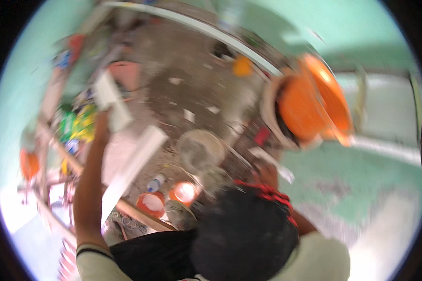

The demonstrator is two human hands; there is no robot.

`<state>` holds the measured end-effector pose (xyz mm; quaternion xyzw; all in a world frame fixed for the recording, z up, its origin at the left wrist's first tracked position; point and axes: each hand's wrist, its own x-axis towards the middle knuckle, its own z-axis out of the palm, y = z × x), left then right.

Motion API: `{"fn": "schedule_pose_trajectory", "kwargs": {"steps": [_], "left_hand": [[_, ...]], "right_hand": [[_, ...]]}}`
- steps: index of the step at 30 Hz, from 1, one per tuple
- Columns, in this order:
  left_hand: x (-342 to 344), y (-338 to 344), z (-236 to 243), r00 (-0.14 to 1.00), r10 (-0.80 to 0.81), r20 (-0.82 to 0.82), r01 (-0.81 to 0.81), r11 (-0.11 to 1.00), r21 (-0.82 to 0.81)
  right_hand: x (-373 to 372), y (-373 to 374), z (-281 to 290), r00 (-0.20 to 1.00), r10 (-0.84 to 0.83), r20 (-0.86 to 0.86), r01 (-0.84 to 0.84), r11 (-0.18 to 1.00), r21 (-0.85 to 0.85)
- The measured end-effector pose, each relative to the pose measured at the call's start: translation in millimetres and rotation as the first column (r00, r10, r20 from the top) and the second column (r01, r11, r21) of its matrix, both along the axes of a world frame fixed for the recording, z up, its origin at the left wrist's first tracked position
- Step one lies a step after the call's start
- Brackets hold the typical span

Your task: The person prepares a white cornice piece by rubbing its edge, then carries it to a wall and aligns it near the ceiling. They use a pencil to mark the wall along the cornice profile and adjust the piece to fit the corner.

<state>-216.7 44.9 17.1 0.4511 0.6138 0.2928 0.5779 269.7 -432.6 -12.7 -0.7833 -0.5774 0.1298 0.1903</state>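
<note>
Pretty blurry shot – left hand (101, 122) is up on the left, closed around a white strip (111, 100). Right hand (266, 174) sits right of centre touching another white piece (272, 164), grip unclear. Orange bucket (314, 105) is far right; dusty floor (192, 84) below.

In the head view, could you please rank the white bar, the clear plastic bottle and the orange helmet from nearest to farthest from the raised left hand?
1. White bar, at the left hand, in its grip.
2. Clear plastic bottle, lower down, toward the middle.
3. Orange helmet, far across on the right.
</note>
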Motion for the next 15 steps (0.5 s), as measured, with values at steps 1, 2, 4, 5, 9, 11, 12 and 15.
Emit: {"fn": "schedule_pose_trajectory", "kwargs": {"steps": [1, 2, 4, 5, 9, 11, 12, 15], "left_hand": [[33, -11, 11, 0.999, 0.025, -0.045, -0.025, 1.0, 0.001], [55, -23, 24, 0.996, 0.052, -0.07, -0.052, 0.999, -0.002], [74, -34, 39, 0.996, 0.052, 0.069, -0.057, 0.996, 0.067], [65, -35, 42, 0.994, 0.057, 0.097, -0.066, 0.994, 0.092], [47, -45, 25, 0.98, 0.018, -0.198, -0.003, 0.997, 0.073], [51, -48, 26, 0.953, -0.091, -0.288, 0.114, 0.992, 0.062], [49, -50, 21, 0.923, -0.066, -0.379, 0.093, 0.994, 0.052], [55, -67, 58, 0.837, -0.202, -0.508, 0.232, 0.973, -0.005]], "right_hand": [[-1, -21, -1, 0.999, -0.053, 0.01, 0.053, 0.999, -0.007], [8, -39, -13, 0.998, -0.018, 0.062, 0.017, 1.0, 0.013], [5, -16, 18, 0.999, -0.038, 0.015, 0.037, 0.996, 0.085], [7, 3, 21, 1.0, -0.018, 0.009, 0.018, 0.996, 0.091], [27, 34, 8, 0.992, 0.029, -0.125, -0.014, 0.993, 0.119], [32, 42, 9, 0.97, 0.059, -0.236, -0.048, 0.998, 0.051], [30, 53, 14, 0.97, 0.097, -0.221, -0.083, 0.994, 0.071], [32, 79, 25, 0.964, 0.209, -0.163, -0.19, 0.974, 0.126]]}}
